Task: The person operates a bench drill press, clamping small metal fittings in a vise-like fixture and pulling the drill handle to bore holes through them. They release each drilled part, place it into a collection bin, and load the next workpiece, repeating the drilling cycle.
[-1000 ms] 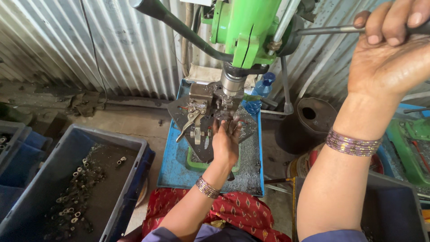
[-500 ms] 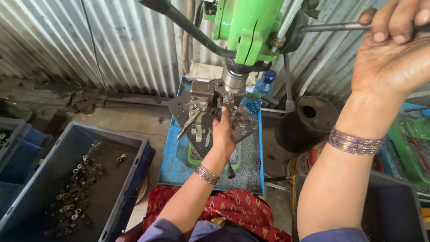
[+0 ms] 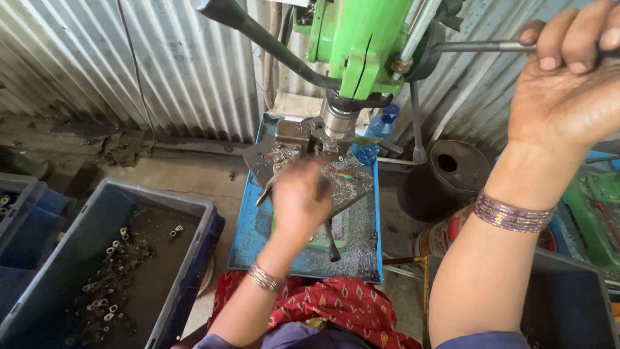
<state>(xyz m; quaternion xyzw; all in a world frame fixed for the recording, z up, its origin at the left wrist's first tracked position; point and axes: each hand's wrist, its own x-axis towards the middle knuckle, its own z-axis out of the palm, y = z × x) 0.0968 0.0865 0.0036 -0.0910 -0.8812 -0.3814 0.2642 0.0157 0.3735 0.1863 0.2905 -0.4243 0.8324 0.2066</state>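
Note:
A green drill press stands in front of me, its steel spindle pointing down at a metal fixture on the dark work plate. My right hand is raised at the upper right, shut on the thin steel feed lever. My left hand is blurred over the work plate, just in front of the fixture, back of the hand up. Whether it holds a part is hidden. The plate sits in a blue tray littered with metal shavings.
A grey crate at the lower left holds several small metal sleeves. A black round can stands right of the tray, and a dark bin sits lower right. A corrugated metal wall closes the back. A long black handle juts left.
My left hand has drawn back a little from the fixture under the spindle toward me and is now motion-blurred. My right hand stays on the lever at about the same height.

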